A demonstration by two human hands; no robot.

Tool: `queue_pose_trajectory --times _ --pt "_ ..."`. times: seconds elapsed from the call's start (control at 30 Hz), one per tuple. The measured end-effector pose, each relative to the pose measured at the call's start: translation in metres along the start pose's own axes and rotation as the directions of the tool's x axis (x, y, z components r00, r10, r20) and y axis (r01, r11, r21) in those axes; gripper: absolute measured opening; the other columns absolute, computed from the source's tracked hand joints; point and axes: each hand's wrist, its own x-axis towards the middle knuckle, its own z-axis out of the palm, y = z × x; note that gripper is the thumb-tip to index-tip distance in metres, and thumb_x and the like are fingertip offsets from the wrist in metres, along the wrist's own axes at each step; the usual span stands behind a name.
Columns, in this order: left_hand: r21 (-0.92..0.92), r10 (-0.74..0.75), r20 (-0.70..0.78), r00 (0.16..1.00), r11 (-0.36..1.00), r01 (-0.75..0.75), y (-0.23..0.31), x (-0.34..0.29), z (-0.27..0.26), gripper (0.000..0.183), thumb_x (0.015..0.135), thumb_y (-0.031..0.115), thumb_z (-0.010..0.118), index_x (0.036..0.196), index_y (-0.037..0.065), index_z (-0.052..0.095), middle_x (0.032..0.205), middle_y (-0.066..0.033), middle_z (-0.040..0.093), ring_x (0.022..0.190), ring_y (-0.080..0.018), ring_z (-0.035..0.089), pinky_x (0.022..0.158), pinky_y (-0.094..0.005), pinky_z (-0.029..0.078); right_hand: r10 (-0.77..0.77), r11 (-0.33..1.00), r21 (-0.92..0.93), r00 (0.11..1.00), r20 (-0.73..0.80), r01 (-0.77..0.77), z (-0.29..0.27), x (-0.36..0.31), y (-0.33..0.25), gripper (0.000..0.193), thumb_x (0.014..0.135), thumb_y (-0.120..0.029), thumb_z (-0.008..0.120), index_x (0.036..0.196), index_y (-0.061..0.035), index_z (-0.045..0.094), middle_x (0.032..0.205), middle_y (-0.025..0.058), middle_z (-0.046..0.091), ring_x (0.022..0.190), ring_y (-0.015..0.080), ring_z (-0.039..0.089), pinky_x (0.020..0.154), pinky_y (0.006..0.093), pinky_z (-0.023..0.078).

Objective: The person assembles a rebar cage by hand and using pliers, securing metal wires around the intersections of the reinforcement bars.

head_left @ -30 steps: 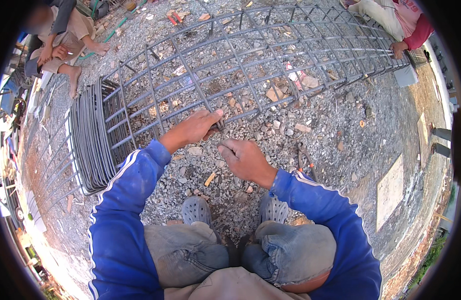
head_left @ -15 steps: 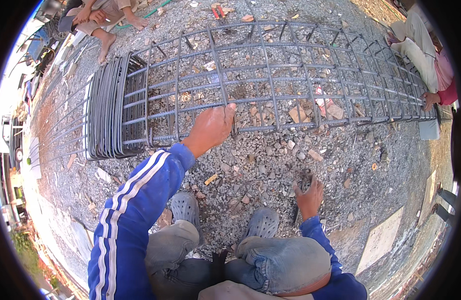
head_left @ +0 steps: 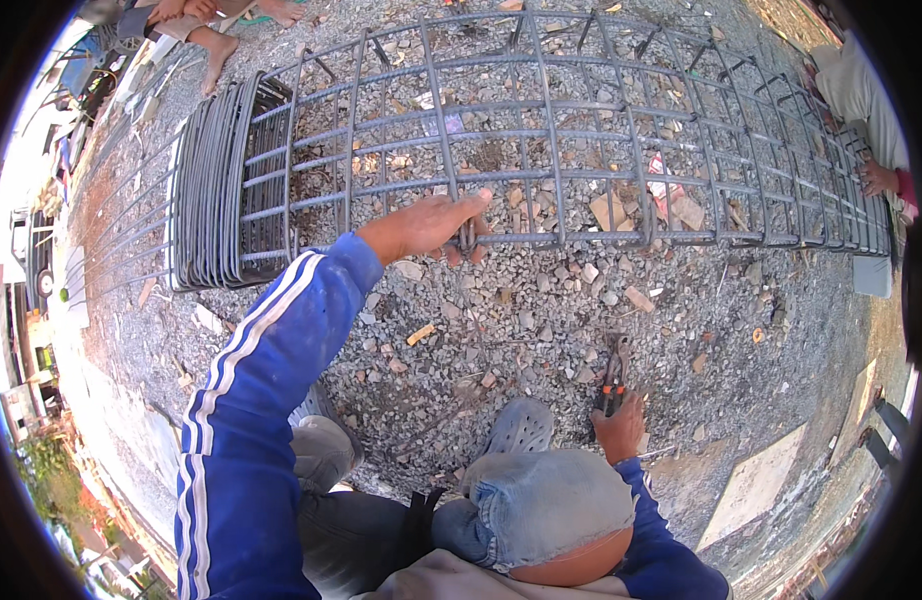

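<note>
A long cage of steel reinforcing bars [head_left: 593, 149] lies across the gravel in front of me. My left hand [head_left: 431, 226] is closed round an upright hoop at the cage's near lower edge. Its thumb points right, and its fingers curl beneath the lowest long bar. Lower and to the right, my right hand [head_left: 620, 430] grips a pair of pincers [head_left: 615, 372]. Their metal jaws point away from me, with orange-red bands on the dark handles. The pincers lie apart from the cage, just over the gravel.
Bunched steel hoops [head_left: 213, 190] sit at the cage's left end, with long bars sticking out beyond. A co-worker's hand [head_left: 878, 178] is at the right end. Another person's bare foot [head_left: 218, 66] is at the far left. A flat board [head_left: 756, 482] lies at right.
My left fingers now curl under the lowest bar. The right hand has drawn back toward me, and more of the pincers shows. The cage sits higher in view; my left foot has shifted back.
</note>
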Motion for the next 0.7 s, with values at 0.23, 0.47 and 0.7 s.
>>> queue_pose_trajectory --times 0.23,0.47,0.7 --pt "0.214 0.213 -0.01 0.977 0.955 -0.206 -0.002 -0.006 -0.005 0.08 0.094 0.071 0.025 0.099 0.007 0.073 0.121 -0.0153 0.062 0.122 -0.0309 0.048 0.105 -0.0437 0.035 0.31 0.796 0.568 0.947 -0.082 -0.211 0.01 0.006 -0.008 0.036 0.082 -0.02 0.061 0.107 0.0046 0.053 0.099 0.0241 0.058 0.094 0.0415 0.058 0.084 0.0473 0.045" --pt "0.004 0.212 0.047 0.976 0.977 -0.213 -0.015 0.011 -0.007 0.075 0.095 0.07 0.026 0.105 0.006 0.066 0.105 -0.0102 0.067 0.118 -0.0274 0.052 0.101 -0.0498 0.043 0.32 0.913 0.289 0.945 -0.065 -0.289 0.006 -0.01 -0.083 0.067 0.079 -0.046 0.072 0.114 0.0067 0.052 0.104 0.0234 0.059 0.102 0.0409 0.058 0.087 0.0446 0.046" --pt "-0.079 0.235 0.191 0.953 0.972 -0.223 -0.02 0.017 -0.015 0.074 0.096 0.068 0.027 0.118 0.006 0.061 0.105 -0.0103 0.066 0.114 -0.0215 0.055 0.099 -0.0463 0.045 0.391 0.898 0.256 0.916 -0.087 -0.359 0.032 0.003 -0.076 0.048 0.072 -0.024 0.072 0.102 0.0074 0.052 0.091 0.023 0.065 0.087 0.0402 0.064 0.078 0.0453 0.05"
